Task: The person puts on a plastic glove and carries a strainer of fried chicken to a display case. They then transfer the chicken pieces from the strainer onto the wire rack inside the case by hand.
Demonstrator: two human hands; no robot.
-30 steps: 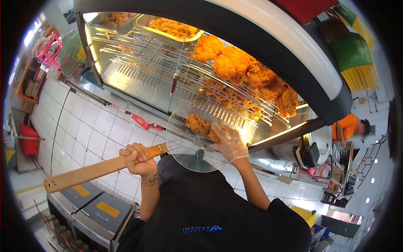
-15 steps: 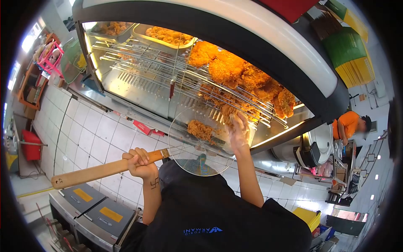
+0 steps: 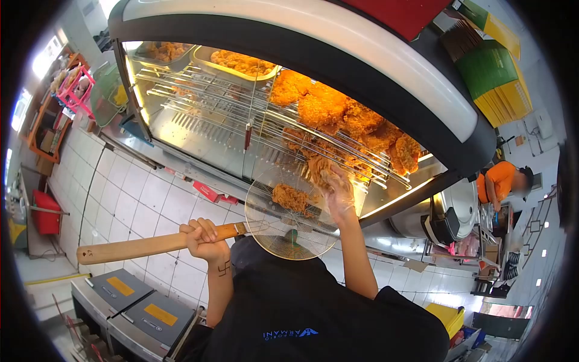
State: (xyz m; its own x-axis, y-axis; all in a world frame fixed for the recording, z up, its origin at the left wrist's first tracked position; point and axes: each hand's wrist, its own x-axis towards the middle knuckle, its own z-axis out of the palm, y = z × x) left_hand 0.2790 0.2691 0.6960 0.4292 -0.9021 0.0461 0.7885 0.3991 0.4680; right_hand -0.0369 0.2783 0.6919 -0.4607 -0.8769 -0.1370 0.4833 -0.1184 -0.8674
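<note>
My left hand (image 3: 204, 239) is wrapped round the wooden handle (image 3: 136, 248) of a round wire skimmer (image 3: 289, 232). One piece of fried chicken (image 3: 291, 198) lies in the skimmer's mesh. My right hand (image 3: 336, 196), in a clear plastic glove, has its fingers closed on another fried chicken piece (image 3: 321, 171) above the skimmer's far right rim. That piece is just in front of the lower part of the display warmer (image 3: 199, 136), where more chicken partly shows. Large fried pieces (image 3: 325, 108) rest on the wire rack above.
Trays of small fried pieces (image 3: 244, 64) stand at the back of the warmer. Its wire rack (image 3: 199, 96) juts toward me. Grey-lidded units (image 3: 154, 314) are at lower left. On the right are a round steel cooker (image 3: 455, 208) and a person in orange (image 3: 499, 181).
My right hand has drawn the chicken piece slightly toward me and to the left, over the skimmer's rim. The skimmer stays nearly in place, with my left hand still on its handle.
</note>
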